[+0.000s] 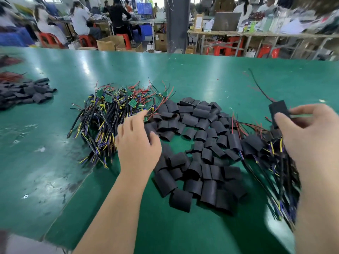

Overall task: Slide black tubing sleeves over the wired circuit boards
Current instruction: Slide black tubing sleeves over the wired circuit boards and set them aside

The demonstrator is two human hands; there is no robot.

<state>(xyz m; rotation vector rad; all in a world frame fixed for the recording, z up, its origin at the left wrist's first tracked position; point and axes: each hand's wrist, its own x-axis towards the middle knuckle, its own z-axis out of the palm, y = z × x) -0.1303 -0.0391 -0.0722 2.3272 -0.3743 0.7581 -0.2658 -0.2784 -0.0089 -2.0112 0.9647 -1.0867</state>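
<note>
sleeved board: part hidden behind right hand | workers: blurred

Left hand over sleeves; sleeve in right hand

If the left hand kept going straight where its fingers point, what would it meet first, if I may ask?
Probably the right edge of the pile of wired circuit boards: the left hand points up and slightly right into it. Whether it would pass just above is unclear.

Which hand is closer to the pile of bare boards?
Left. The left hand is at the right edge of the board pile; the right hand holds a sleeved board far to its right.
</note>
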